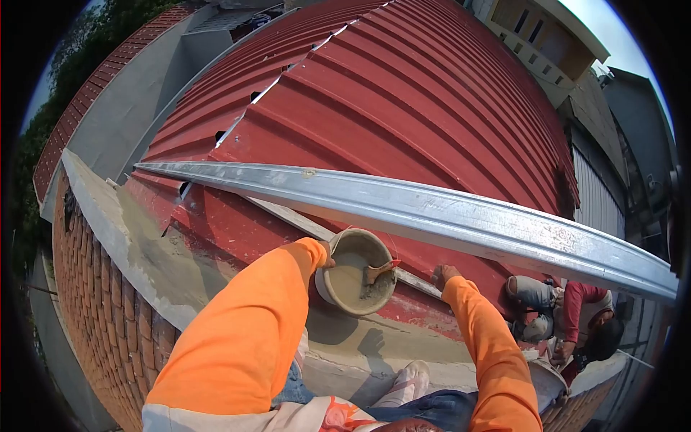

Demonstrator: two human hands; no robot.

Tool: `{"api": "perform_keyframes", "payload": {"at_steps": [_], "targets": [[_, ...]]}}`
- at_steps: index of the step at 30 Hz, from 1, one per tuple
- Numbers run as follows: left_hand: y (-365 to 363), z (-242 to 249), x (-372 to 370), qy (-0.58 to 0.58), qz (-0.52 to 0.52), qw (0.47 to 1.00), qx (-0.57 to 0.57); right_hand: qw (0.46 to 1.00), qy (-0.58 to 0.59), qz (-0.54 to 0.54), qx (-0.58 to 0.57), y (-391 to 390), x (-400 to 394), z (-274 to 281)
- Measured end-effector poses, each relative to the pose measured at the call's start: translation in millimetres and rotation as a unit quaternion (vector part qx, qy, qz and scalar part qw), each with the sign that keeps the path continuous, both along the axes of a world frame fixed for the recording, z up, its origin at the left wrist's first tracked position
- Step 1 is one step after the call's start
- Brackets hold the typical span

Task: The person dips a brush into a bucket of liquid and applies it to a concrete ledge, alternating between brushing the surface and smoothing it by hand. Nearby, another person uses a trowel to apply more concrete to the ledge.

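Note:
My left hand (327, 255), at the end of an orange sleeve, is closed on the rim of a bucket (323, 286). Inside the bucket is a grey-brown, cement-like mix (348, 271). What looks like a brush (378, 271) with a red-tipped handle rests in it, against the right side. My right hand (445, 276) is curled into a fist to the right of the bucket, close to a narrow board (417, 281). Whether it holds anything is hidden. The bucket stands near the lower edge of the red metal roof (403, 115).
A long metal channel (432, 216) spans the view above the bucket. A co-worker (576, 309) crouches at the right beside another bucket (547, 381). Below lies a cement ledge (425, 353), with my shoe (410, 381) on it. A brick wall (108, 302) drops away at left.

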State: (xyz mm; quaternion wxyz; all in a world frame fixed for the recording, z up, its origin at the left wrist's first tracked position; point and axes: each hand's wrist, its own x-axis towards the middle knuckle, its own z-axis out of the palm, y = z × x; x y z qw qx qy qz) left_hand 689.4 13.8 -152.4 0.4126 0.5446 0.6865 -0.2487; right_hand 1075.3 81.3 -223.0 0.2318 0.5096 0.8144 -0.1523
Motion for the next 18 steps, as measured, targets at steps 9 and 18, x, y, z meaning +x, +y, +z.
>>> {"api": "perform_keyframes", "payload": {"at_steps": [9,18], "targets": [[-4.5,9.7,0.4,-0.001,0.005,1.0,0.016,0.999,0.021,0.014,-0.019,-16.6,-21.5,24.7],[1.3,-4.1,0.2,0.018,-0.008,1.0,0.005,0.983,0.13,0.119,-0.044,-87.8,-103.7,52.4]]}}
